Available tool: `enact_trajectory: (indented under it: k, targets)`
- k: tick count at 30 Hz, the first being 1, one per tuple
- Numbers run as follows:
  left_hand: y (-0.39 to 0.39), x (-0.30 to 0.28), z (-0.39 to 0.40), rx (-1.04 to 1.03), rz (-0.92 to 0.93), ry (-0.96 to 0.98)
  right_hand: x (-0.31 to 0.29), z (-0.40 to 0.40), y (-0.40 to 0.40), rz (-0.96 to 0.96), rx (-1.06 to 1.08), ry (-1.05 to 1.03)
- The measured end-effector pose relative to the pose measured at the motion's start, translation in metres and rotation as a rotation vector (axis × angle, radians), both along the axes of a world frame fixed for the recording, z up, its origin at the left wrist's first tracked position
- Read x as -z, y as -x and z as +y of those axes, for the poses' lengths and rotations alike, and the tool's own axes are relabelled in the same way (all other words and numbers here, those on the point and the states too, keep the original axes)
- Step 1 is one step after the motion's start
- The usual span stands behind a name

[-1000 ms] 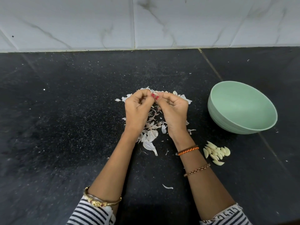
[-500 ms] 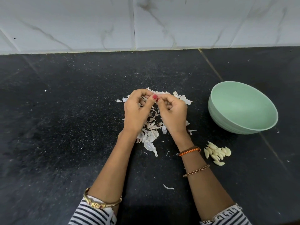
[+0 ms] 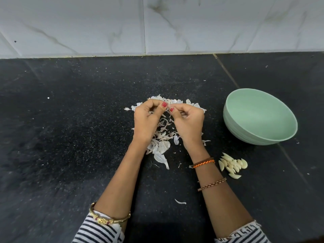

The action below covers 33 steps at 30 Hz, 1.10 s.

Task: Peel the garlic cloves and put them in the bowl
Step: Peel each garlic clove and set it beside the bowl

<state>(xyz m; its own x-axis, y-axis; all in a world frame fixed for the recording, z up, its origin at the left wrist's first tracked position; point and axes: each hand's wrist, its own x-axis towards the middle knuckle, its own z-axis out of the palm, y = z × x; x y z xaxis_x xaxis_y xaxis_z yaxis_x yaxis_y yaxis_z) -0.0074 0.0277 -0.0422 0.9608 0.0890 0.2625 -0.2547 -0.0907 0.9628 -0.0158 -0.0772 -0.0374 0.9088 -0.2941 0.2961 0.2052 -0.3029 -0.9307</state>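
We see a black counter (image 3: 70,137) under a marbled white wall (image 3: 70,23). A green bowl (image 3: 259,137) sits right, nothing visible inside. A heap of skins (image 3: 161,144) lies at centre. Above it our left hand (image 3: 145,120) and right hand (image 3: 189,123) meet, fingers curled, thumbs pinching together at something too small to make out between them. Peeled cloves (image 3: 232,165) lie on the counter near the bowl, beside our right wrist.
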Motion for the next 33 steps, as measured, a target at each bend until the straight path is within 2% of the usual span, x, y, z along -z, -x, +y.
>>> enact_trajectory:
  k: [3, 13, 24, 28, 31, 33]
  targets:
    - [0.001, -0.002, -0.001, 0.051, 0.000, 0.040, 0.000, 0.000, 0.000, -0.009, 0.051, -0.032]
    - [0.000, 0.000, 0.009, 0.046, -0.126, -0.127, 0.003, -0.001, 0.001, -0.037, 0.052, 0.074]
    - [0.000, 0.002, 0.007, -0.003, -0.189, -0.100, 0.000, 0.005, 0.003, -0.010, -0.023, -0.201]
    - [0.000, -0.001, 0.008, 0.016, -0.223, -0.004, -0.005, 0.001, 0.003, 0.054, -0.136, -0.281]
    - [-0.002, -0.002, 0.013, 0.038, -0.225, -0.044, -0.005, -0.002, 0.003, 0.134, -0.208, -0.369]
    - [-0.002, -0.002, 0.015, 0.060, -0.216, -0.056, -0.005, -0.003, 0.004, 0.120, -0.239, -0.389]
